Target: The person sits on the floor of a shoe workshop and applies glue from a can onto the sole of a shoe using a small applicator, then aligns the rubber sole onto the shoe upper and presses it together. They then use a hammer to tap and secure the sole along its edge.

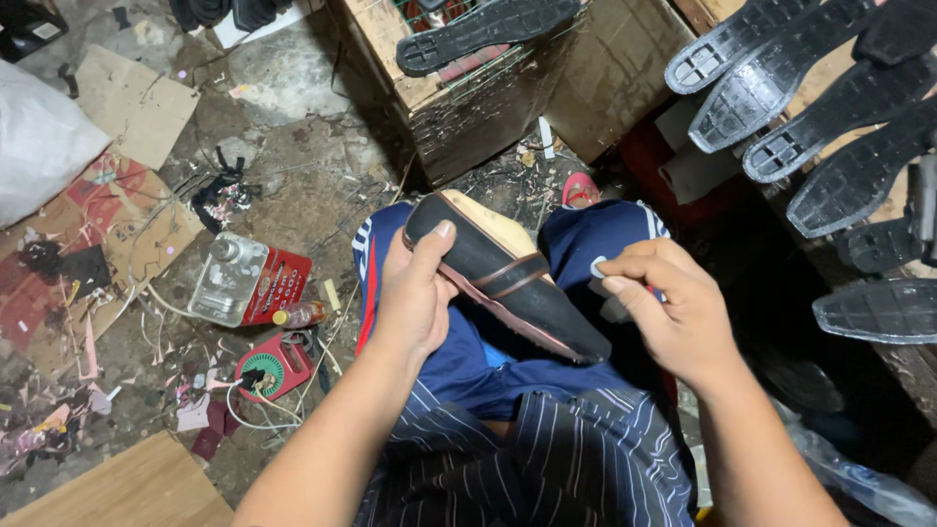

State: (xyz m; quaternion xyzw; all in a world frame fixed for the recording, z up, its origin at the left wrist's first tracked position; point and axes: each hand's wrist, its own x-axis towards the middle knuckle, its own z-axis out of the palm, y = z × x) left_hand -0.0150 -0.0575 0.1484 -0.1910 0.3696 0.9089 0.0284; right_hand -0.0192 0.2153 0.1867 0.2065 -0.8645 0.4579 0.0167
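Note:
My left hand grips a sandal by its heel end, thumb on the black sole's edge. The sandal is tilted on its side over my lap, showing a tan insole, a black strap and a dark sole. My right hand is beside the sandal's toe end, fingers pinched on a small pale object that I cannot make out. Below both hands are my blue shorts and striped shirt.
Several black shoe soles lie in a row on a bench at the right. A wooden crate with another sole on it stands ahead. Cardboard, a clear bottle, a red case and scraps litter the floor at left.

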